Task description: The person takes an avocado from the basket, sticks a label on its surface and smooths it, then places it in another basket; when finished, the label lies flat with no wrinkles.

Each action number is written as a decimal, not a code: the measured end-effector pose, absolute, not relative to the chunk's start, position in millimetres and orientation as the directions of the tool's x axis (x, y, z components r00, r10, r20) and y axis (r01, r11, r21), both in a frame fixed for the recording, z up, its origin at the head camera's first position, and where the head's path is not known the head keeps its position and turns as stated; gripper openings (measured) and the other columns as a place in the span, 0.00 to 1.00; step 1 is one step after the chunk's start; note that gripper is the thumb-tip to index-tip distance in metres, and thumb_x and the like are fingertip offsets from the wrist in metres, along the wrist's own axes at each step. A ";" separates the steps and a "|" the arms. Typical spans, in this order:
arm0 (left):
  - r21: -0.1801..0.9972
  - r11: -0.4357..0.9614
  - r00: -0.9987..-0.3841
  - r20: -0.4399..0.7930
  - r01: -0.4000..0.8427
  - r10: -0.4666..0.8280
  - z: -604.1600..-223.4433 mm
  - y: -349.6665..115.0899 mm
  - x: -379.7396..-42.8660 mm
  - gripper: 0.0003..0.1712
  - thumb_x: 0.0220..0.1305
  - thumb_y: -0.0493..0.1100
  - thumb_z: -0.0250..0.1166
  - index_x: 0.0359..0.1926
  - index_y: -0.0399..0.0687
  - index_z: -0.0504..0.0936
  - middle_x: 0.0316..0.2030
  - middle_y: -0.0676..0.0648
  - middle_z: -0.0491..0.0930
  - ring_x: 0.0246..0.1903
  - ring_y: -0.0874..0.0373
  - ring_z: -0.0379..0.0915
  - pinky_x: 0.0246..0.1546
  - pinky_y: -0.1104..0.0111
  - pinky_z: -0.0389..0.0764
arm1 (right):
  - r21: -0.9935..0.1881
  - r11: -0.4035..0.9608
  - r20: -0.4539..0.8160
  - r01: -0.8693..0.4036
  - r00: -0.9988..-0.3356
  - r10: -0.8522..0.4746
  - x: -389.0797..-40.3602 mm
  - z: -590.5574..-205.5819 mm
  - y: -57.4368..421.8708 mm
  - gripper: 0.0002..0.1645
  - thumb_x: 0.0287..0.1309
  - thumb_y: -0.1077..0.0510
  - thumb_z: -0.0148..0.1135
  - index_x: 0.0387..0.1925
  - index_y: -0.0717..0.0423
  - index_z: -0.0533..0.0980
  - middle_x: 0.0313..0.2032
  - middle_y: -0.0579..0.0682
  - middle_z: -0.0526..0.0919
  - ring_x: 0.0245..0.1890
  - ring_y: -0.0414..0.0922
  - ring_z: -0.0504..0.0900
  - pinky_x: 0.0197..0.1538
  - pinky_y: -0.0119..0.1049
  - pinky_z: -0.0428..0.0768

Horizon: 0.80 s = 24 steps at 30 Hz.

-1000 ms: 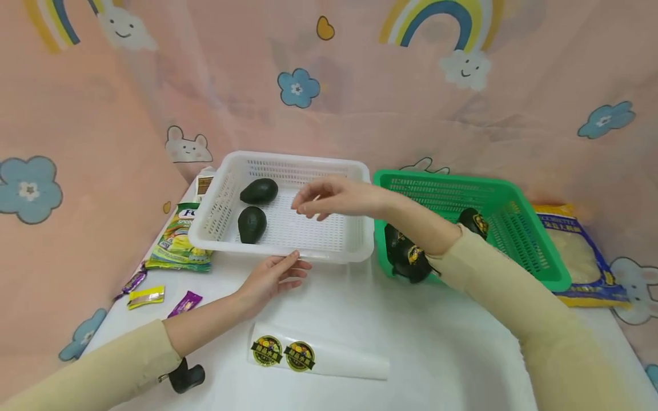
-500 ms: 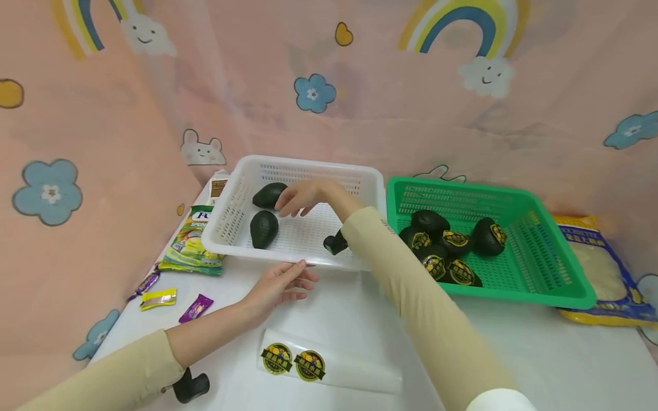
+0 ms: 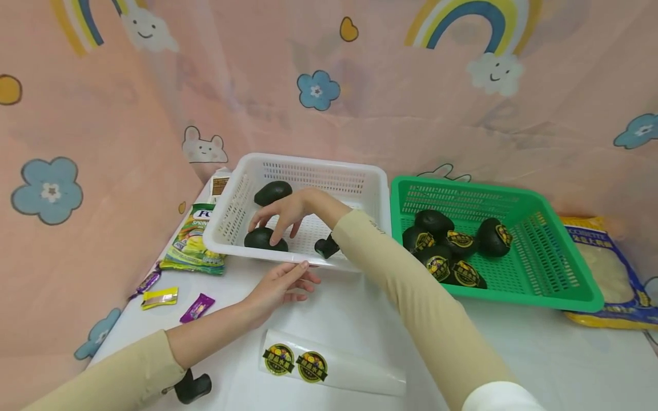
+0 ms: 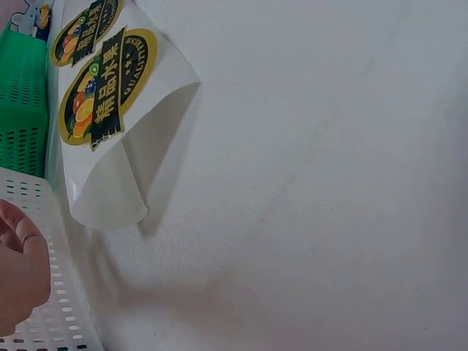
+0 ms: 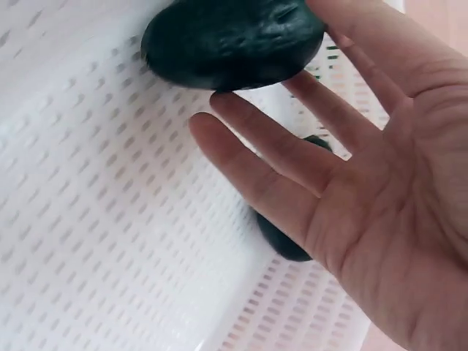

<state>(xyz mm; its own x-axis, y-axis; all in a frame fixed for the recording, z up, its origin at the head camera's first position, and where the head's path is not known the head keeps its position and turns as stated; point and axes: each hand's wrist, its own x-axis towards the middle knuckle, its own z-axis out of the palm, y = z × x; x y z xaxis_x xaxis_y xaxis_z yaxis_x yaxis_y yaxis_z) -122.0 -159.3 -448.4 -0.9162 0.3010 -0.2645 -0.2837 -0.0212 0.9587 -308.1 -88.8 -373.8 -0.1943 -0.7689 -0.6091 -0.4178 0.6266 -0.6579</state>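
Two dark green avocados lie in the white basket (image 3: 319,163) in the head view. My right hand (image 3: 290,212) reaches in with thumb and fingers around the nearer avocado (image 3: 261,238), which also shows at the fingertips in the right wrist view (image 5: 230,47). The other avocado (image 3: 272,193) lies just behind it, partly hidden by the hand in the right wrist view. At the basket's front rim rests my left hand (image 3: 280,287), thumb touching the rim and fingers loosely extended below it.
A green basket (image 3: 557,251) at the right holds several avocados with stickers (image 3: 437,267). A white sheet with round stickers (image 3: 295,362) lies in front. Snack bag (image 3: 195,245) and small wrapped sweets (image 3: 197,308) sit left; a yellow-blue bag (image 3: 606,274) is partly under the green basket.
My right hand has moved left and down from above the white basket onto the nearer avocado, which has turned from lengthwise to crosswise. The left hand stays at the rim.
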 end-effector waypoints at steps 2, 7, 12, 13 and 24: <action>0.958 -0.018 -0.916 -0.267 -0.285 0.299 -448.0 -159.3 -122.1 0.30 0.74 0.56 0.52 0.54 0.31 0.75 0.41 0.48 0.84 0.41 0.59 0.78 0.44 0.66 0.79 | -0.660 0.629 -0.612 -0.411 -0.192 -0.767 -309.1 -375.2 -86.6 0.39 0.57 0.55 0.71 0.67 0.35 0.65 0.66 0.43 0.62 0.61 0.44 0.67 0.54 0.44 0.78; 0.957 -0.013 -0.914 -0.273 -0.290 0.299 -448.2 -159.2 -121.5 0.30 0.74 0.57 0.52 0.54 0.31 0.74 0.41 0.48 0.83 0.41 0.58 0.77 0.44 0.66 0.79 | -0.657 0.661 -0.637 -0.362 -0.203 -0.744 -312.2 -378.4 -81.7 0.39 0.55 0.55 0.72 0.67 0.41 0.66 0.63 0.42 0.64 0.62 0.42 0.66 0.55 0.40 0.78; 0.958 -0.008 -0.916 -0.273 -0.288 0.294 -449.4 -159.0 -122.0 0.30 0.74 0.57 0.52 0.53 0.30 0.75 0.41 0.47 0.83 0.41 0.56 0.77 0.43 0.66 0.79 | -0.663 0.687 -0.674 -0.298 -0.163 -0.721 -312.6 -382.5 -79.3 0.39 0.56 0.58 0.71 0.66 0.39 0.66 0.66 0.46 0.61 0.63 0.43 0.65 0.53 0.39 0.79; 0.958 -0.009 -0.917 -0.272 -0.287 0.293 -449.4 -158.7 -122.2 0.30 0.74 0.57 0.52 0.52 0.30 0.76 0.40 0.47 0.83 0.41 0.56 0.77 0.43 0.66 0.79 | -0.660 0.692 -0.681 -0.294 -0.155 -0.716 -312.5 -383.7 -78.3 0.39 0.56 0.59 0.71 0.66 0.38 0.65 0.66 0.46 0.61 0.63 0.43 0.65 0.53 0.40 0.79; 0.963 -0.008 -0.919 -0.255 -0.270 0.300 -450.3 -160.0 -124.4 0.30 0.74 0.56 0.52 0.52 0.30 0.76 0.40 0.49 0.83 0.40 0.57 0.77 0.42 0.66 0.79 | -0.680 0.637 -0.615 -0.364 -0.190 -0.765 -311.1 -376.6 -57.3 0.36 0.53 0.55 0.73 0.62 0.37 0.68 0.60 0.50 0.65 0.57 0.47 0.73 0.49 0.41 0.80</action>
